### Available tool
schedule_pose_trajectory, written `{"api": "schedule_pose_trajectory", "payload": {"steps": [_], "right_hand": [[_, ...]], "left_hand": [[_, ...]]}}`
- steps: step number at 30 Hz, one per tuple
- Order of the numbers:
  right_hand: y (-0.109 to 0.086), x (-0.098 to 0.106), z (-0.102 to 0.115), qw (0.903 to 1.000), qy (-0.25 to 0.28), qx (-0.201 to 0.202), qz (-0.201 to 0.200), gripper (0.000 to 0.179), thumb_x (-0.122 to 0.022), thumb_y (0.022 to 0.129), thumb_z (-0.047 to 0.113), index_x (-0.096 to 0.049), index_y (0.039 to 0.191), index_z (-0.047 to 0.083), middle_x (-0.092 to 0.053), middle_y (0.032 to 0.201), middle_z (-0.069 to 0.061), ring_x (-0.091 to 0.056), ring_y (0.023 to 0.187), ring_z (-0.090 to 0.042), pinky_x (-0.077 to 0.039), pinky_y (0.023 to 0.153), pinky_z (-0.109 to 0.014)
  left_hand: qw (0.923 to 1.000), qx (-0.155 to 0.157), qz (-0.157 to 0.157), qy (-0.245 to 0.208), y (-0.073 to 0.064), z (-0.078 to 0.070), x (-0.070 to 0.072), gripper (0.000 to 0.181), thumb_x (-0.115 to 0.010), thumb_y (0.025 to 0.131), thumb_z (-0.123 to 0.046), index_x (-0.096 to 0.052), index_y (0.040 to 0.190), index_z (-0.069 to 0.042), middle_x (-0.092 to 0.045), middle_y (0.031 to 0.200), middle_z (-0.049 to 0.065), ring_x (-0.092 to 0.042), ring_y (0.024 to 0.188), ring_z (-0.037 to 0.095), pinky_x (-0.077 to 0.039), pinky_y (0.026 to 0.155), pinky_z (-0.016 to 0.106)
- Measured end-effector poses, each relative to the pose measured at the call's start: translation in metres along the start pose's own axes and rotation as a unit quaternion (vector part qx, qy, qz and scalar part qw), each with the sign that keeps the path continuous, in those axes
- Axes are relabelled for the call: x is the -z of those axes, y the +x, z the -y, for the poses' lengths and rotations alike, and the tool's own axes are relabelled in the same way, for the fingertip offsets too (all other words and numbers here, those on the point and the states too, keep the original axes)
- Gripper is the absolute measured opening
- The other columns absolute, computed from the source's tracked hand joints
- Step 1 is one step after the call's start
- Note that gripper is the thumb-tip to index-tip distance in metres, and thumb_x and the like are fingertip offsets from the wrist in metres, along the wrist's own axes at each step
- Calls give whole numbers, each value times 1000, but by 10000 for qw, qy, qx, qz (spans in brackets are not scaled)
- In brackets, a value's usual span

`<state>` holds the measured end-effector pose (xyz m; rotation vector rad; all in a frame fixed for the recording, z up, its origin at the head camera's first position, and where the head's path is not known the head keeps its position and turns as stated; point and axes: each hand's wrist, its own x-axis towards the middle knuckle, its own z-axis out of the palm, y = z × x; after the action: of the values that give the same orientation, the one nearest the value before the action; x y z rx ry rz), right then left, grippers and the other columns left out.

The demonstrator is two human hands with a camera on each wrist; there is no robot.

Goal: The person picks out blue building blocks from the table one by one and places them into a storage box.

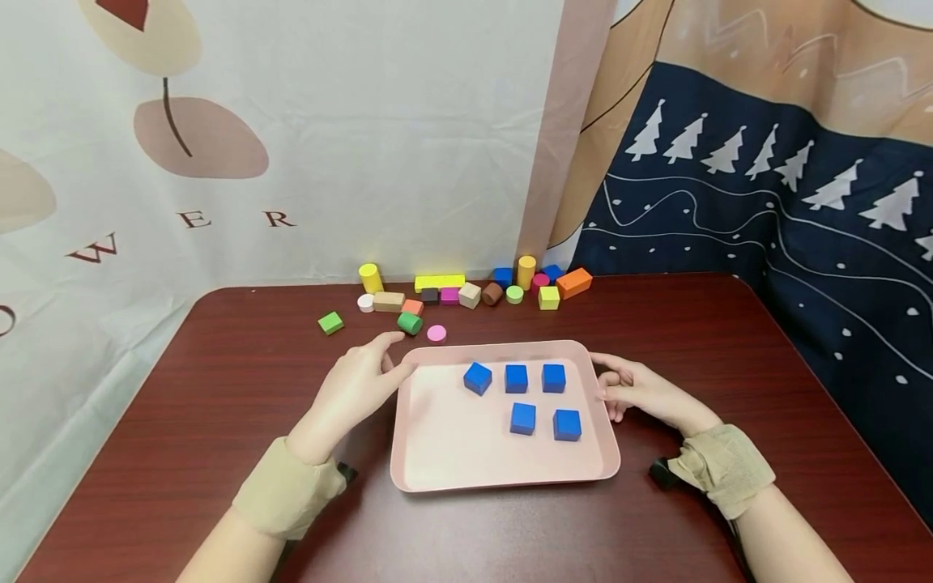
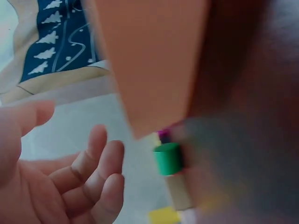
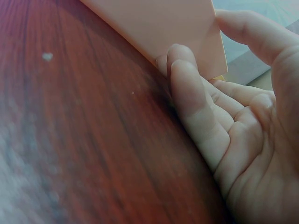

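A shallow pink tray [image 1: 452, 470] lies on the table with several blue cubes in it, among them a tilted blue cube [image 1: 477, 378] at its far side. My left hand [image 1: 357, 385] hovers by the tray's far left corner, thumb tip overlapping the rim in the head view. The left wrist view shows that hand's fingers [image 2: 105, 172] loosely bent, with a gap to the tray. At the right side, my right hand [image 1: 634, 389] holds the tray's edge: the thumb lies at the rim and curled fingers [image 3: 189, 88] lie against the outer wall.
Behind the tray stand assorted blocks: a green cylinder [image 1: 410, 324], a pink disc [image 1: 436, 334], a yellow bar [image 1: 440, 282] and an orange block [image 1: 574, 282]. Farther left lies a light green block [image 1: 331, 323]. A white cloth [image 1: 364, 162] hangs along the table's back edge.
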<state>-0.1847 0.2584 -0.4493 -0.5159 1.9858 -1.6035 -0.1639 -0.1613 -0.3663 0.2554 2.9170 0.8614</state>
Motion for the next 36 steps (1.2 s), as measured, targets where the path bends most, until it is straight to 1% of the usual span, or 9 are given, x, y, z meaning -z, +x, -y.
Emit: {"api": "schedule_pose_trajectory", "payload": {"steps": [2, 5, 8, 11, 16, 23, 25, 27, 36], "right_hand": [[0, 0, 0, 10000, -28, 30, 12, 67, -57, 96, 10, -18, 147, -7, -62, 85, -13, -60, 62, -18, -53, 57, -29], [1, 1, 0, 10000, -40, 89, 22, 67, -57, 96, 10, -17, 147, -8, -62, 84, -13, -60, 62, -18, -53, 56, -29], [1, 0, 0, 9999, -18, 125, 24, 67, -57, 96, 9, -17, 147, -9, -62, 84, -12, -60, 62, -18, -53, 56, -29], [1, 0, -2, 10000, 22, 89, 15, 67, -57, 96, 9, -17, 147, -9, -62, 85, -12, -60, 62, -17, -53, 57, -29], [1, -1, -5, 10000, 56, 38, -5, 68, -57, 96, 9, -17, 147, -8, -62, 86, -13, -60, 62, -17, -53, 57, -29], [0, 0, -5, 9999, 101, -10, -41, 68, -58, 95, 10, -18, 148, -6, -62, 87, -15, -60, 61, -18, -54, 56, -30], [0, 0, -4, 10000, 86, -10, -27, 68, -57, 96, 10, -17, 148, -6, -61, 86, -15, -60, 62, -18, -54, 56, -30], [0, 0, -3, 10000, 49, -14, -26, 68, -57, 96, 11, -17, 148, -6, -61, 86, -15, -59, 62, -18, -54, 57, -30], [-1, 0, 0, 10000, -32, -54, -58, 67, -57, 96, 11, -18, 148, -6, -61, 86, -16, -59, 63, -19, -54, 57, -30]], "left_hand": [[9997, 175, -11, -154, -1, 8, -5, 56, -59, 93, -40, -49, 136, -5, -53, 66, 2, -48, 57, 17, -41, 55, 31], [9969, 423, 257, -609, 0, 20, -14, 62, -59, 93, -40, -42, 141, -5, -54, 64, 3, -51, 55, 17, -42, 57, 31], [9867, 616, 639, -1364, 3, 29, -22, 66, -61, 93, -35, -34, 145, -5, -56, 61, 6, -54, 52, 20, -46, 58, 32], [9719, 631, 927, -2069, 5, 38, -27, 67, -62, 92, -28, -31, 147, -4, -57, 59, 8, -57, 50, 24, -49, 55, 34], [9488, 395, 1424, -2792, 7, 53, -30, 67, -60, 92, -19, -27, 147, -1, -60, 62, 9, -58, 51, 24, -49, 51, 32], [8995, 216, 1871, -3941, 7, 70, -38, 68, -58, 90, -9, -25, 149, -5, -57, 61, 10, -56, 52, 19, -52, 53, 31], [8906, 241, 1876, -4135, 7, 73, -41, 68, -58, 90, -8, -26, 149, -6, -56, 61, 10, -56, 52, 17, -52, 53, 31], [8863, 229, 1828, -4250, 7, 75, -43, 67, -59, 89, -8, -28, 149, -7, -56, 61, 10, -55, 51, 16, -52, 52, 30], [8818, 267, 1566, -4441, 4, 74, -47, 66, -58, 87, -4, -30, 147, -5, -60, 65, 8, -56, 54, 16, -52, 52, 30]]}}
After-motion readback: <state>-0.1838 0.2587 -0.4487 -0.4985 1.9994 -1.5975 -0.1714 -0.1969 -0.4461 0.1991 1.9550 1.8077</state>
